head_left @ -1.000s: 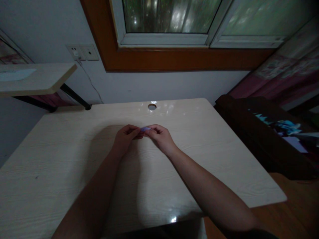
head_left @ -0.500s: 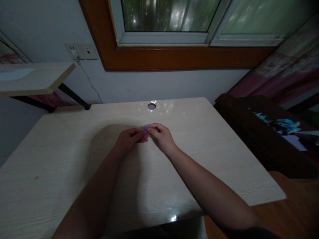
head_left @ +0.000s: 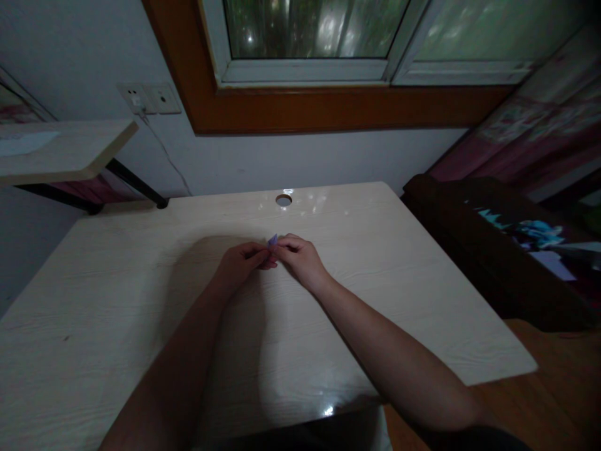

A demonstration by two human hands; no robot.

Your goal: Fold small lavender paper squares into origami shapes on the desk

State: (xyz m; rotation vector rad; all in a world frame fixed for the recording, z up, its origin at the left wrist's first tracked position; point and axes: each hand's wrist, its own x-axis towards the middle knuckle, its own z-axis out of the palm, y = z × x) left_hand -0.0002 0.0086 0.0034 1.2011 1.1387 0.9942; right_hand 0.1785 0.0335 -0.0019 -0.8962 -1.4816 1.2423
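A pale wooden desk [head_left: 141, 300] with a round cable hole [head_left: 283, 200] near its far edge stands under a window [head_left: 310, 37], with a wall socket [head_left: 148, 98] up to the left and a smaller side table [head_left: 66, 147] beside it. Over the middle of the desk the left hand [head_left: 239, 266] and the right hand [head_left: 300, 260] meet fingertip to fingertip. Both sets of fingers are pinched together on a small purple piece [head_left: 272, 240], which pokes up between them just above the desk surface; what it is cannot be told.

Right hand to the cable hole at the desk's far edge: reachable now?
Likely yes: the right hand is close to the cable hole, bare desk between, though it and the left hand pinch a small purple piece.
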